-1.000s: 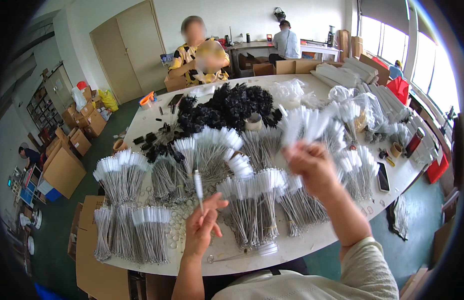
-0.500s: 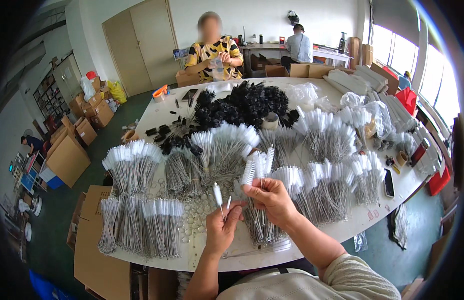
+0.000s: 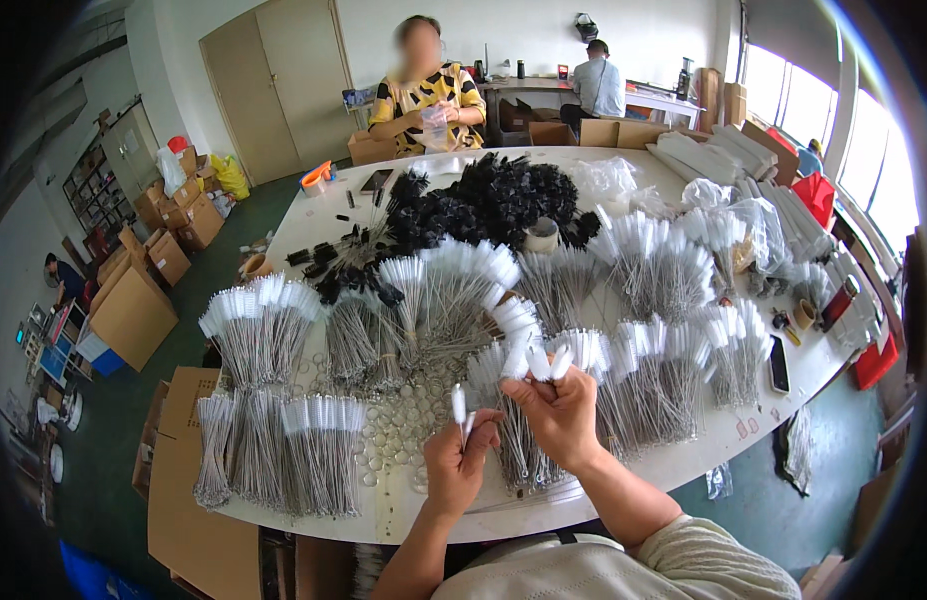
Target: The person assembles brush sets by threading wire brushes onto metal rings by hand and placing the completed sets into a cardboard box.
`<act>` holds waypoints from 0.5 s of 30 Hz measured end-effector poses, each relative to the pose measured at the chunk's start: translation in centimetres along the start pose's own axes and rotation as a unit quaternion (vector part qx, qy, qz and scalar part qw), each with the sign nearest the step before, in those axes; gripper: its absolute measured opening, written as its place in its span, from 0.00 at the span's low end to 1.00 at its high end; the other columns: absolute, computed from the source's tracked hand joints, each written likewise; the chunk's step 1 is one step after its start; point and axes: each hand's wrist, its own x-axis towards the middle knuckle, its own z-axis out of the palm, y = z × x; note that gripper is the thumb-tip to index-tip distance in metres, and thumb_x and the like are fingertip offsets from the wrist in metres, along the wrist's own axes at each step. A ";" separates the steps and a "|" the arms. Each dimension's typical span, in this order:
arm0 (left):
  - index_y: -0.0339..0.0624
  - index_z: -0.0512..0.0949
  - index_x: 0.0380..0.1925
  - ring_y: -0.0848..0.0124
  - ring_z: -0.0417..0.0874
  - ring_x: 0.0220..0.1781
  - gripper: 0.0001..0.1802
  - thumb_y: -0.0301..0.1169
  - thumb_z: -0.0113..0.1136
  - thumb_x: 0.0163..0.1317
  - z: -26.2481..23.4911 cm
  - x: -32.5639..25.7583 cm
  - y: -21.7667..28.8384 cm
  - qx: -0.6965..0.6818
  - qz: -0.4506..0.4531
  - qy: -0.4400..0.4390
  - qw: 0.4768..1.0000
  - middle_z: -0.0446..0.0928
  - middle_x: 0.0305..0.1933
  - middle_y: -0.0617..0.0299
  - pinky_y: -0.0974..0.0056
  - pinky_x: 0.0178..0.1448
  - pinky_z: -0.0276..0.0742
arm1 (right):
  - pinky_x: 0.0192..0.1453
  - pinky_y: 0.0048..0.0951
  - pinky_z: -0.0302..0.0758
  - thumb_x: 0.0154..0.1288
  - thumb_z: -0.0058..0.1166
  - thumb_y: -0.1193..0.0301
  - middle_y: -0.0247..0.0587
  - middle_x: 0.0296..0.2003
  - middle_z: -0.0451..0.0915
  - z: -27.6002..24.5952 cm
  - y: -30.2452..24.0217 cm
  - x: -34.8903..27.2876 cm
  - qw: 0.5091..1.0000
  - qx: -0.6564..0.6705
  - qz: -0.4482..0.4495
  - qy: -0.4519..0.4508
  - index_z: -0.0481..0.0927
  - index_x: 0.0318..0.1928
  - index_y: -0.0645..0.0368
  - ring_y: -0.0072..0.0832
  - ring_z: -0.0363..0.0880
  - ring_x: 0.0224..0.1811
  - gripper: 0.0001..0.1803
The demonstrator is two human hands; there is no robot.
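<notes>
Two thin white-bristled wire brushes (image 3: 458, 403) stand upright in my left hand (image 3: 455, 470), its thumb and fingers closed on them near the table's front edge. To its right, my right hand (image 3: 563, 420) grips several thicker white brushes (image 3: 539, 363) whose bristle ends rise above the fingers. The wire stems are mostly hidden by my hands. Behind and below my right hand stands a bundle of similar brushes (image 3: 513, 440). Small clear or metal-looking rings (image 3: 388, 430) lie scattered left of my left hand.
Rows of white wire-brush bundles (image 3: 323, 450) cover the table's front and middle. Farther back is a pile of black brushes (image 3: 483, 210). A phone (image 3: 778, 365) and a red flask (image 3: 840, 303) lie at the right. Across the table, a person (image 3: 428, 105) handles a clear bag.
My right hand has lowered slightly and its brushes have tipped, their ends spread apart. My left hand has shifted a little right and down, still holding its brushes.
</notes>
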 end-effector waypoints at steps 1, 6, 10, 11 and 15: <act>0.34 0.77 0.40 0.79 0.75 0.26 0.08 0.24 0.54 0.62 0.2 -0.1 -0.2 0.000 -0.001 0.000 1.000 0.78 0.26 0.62 0.74 0.29 0.70 | 0.24 0.20 0.60 0.55 0.61 0.72 0.28 0.18 0.66 -0.1 0.1 0.0 1.000 0.000 0.001 0.000 0.75 0.28 0.62 0.14 0.57 0.21 0.09; 0.35 0.77 0.40 0.85 0.62 0.19 0.10 0.29 0.53 0.64 1.2 -0.3 -1.1 -0.026 0.044 0.041 0.998 0.72 0.23 0.68 0.78 0.23 0.57 | 0.23 0.24 0.61 0.54 0.61 0.73 0.34 0.18 0.67 -0.2 0.6 0.3 0.999 -0.006 0.041 0.007 0.76 0.30 0.61 0.21 0.59 0.19 0.07; 0.35 0.77 0.40 0.86 0.62 0.19 0.10 0.29 0.54 0.64 1.3 0.4 -0.9 -0.030 0.009 0.038 0.999 0.72 0.23 0.68 0.78 0.22 0.56 | 0.22 0.25 0.61 0.53 0.61 0.73 0.35 0.17 0.66 0.2 0.9 0.4 1.000 -0.010 -0.004 0.019 0.76 0.29 0.61 0.24 0.60 0.18 0.07; 0.35 0.78 0.39 0.84 0.66 0.20 0.09 0.27 0.53 0.64 1.3 0.6 -1.0 -0.025 -0.009 0.042 0.999 0.73 0.23 0.67 0.77 0.23 0.60 | 0.22 0.25 0.61 0.53 0.61 0.73 0.35 0.17 0.66 0.1 0.5 0.6 0.997 -0.061 -0.054 0.019 0.76 0.29 0.61 0.23 0.60 0.18 0.07; 0.34 0.78 0.39 0.83 0.69 0.20 0.08 0.26 0.51 0.64 0.7 0.6 -0.6 -0.038 -0.063 -0.010 0.997 0.74 0.23 0.65 0.76 0.23 0.62 | 0.21 0.24 0.60 0.53 0.60 0.74 0.33 0.16 0.66 -0.3 0.9 0.7 0.996 -0.062 -0.064 0.031 0.76 0.28 0.61 0.20 0.60 0.17 0.06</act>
